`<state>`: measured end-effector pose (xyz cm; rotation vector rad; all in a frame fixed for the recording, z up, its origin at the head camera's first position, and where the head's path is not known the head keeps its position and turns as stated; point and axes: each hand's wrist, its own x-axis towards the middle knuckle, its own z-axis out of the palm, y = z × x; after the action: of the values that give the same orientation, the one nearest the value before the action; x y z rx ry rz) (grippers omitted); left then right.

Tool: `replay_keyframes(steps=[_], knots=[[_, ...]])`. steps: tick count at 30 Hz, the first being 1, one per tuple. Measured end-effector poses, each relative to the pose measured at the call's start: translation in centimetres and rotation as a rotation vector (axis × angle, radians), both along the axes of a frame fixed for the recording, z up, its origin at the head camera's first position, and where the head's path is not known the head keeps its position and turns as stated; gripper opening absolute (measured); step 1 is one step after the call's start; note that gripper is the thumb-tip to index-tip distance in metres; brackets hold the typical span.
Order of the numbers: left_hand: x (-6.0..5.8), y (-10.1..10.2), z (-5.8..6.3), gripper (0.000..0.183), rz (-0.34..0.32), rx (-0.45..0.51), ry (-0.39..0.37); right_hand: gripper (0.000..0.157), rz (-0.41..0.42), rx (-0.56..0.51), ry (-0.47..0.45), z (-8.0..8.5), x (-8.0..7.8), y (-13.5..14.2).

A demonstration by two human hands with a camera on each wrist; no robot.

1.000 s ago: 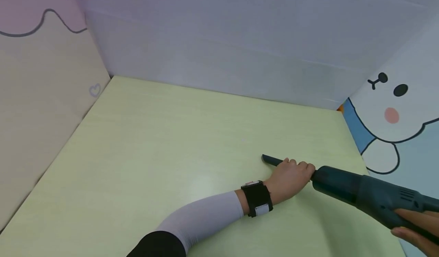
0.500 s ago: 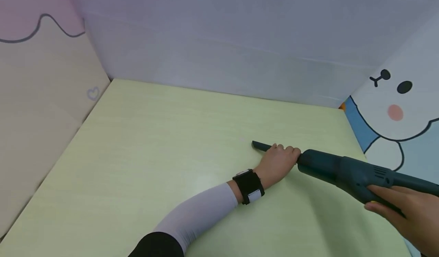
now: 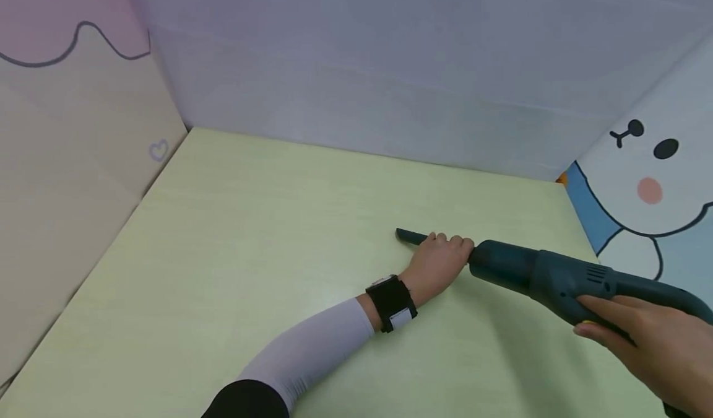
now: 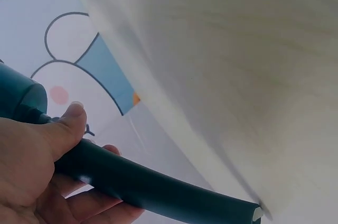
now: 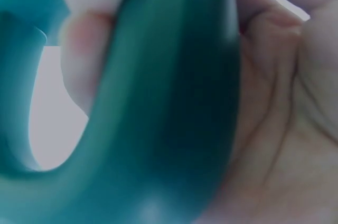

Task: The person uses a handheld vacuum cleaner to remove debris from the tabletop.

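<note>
Head view: a dark teal handheld vacuum (image 3: 557,275) is held low over the pale green surface (image 3: 250,251), its narrow nozzle (image 3: 409,236) gripped by the left hand (image 3: 440,263), its handle by the right hand (image 3: 652,343); left wrist view: fingers (image 4: 68,126) are curled round the nozzle, whose tip touches the surface. Right wrist view: the handle is seen wrapped by the palm.
</note>
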<state>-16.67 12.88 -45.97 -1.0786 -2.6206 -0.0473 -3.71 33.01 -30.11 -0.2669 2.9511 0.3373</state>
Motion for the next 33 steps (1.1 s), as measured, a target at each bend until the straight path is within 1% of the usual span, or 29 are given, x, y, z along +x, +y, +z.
replay_keyframes(steps=[3, 4, 6, 8, 10, 11, 13, 18, 21, 25, 29, 33], knots=[[0.1, -0.3, -0.1, 0.022, -0.011, 0.001, 0.013, 0.043, 0.047, -0.022, 0.068, 0.0, 0.4, -0.1], [-0.2, -0.6, 0.1, 0.022, -0.014, 0.003, 0.011, 0.043, 0.07, -0.039, 0.099, 0.1, 0.4, -0.1], [-0.8, -1.1, 0.5, 0.021, -0.024, 0.013, -0.009, 0.045, 0.094, -0.057, 0.126, 0.2, 0.0, -0.3], [-1.4, -1.7, 0.8, 0.022, -0.038, 0.017, -0.039, 0.048, 0.089, -0.06, 0.112, 0.3, -0.4, -0.4], [-1.9, -2.0, 0.9, 0.024, -0.056, 0.021, -0.08, 0.05, 0.058, -0.049, 0.066, 0.4, -0.8, -0.7], [-2.2, -2.0, 0.9, 0.025, -0.066, 0.021, -0.094, 0.05, 0.04, -0.041, 0.042, 0.5, -0.9, -0.9], [-2.6, -2.1, 0.7, 0.027, -0.084, 0.021, -0.117, 0.051, 0.023, -0.033, 0.022, 0.5, -1.1, -1.2], [-3.5, -1.7, 0.6, 0.029, -0.117, 0.013, -0.148, 0.052, 0.004, -0.032, 0.022, 0.4, -1.1, -1.4], [-4.0, -1.2, 0.8, 0.029, -0.133, 0.013, -0.16, 0.053, -0.008, -0.026, 0.01, 0.5, -1.3, -1.3], [-4.3, 0.0, 1.2, 0.029, -0.154, 0.018, -0.187, 0.053, -0.034, -0.011, 0.006, 0.6, -1.4, -0.8], [-4.4, 1.0, 1.6, 0.029, -0.158, 0.007, -0.201, 0.051, -0.056, 0.002, 0.02, 0.6, -1.2, 0.0], [-4.5, 1.5, 1.6, 0.028, -0.162, 0.005, -0.206, 0.052, -0.082, 0.005, 0.008, 0.6, -1.4, 0.8]])
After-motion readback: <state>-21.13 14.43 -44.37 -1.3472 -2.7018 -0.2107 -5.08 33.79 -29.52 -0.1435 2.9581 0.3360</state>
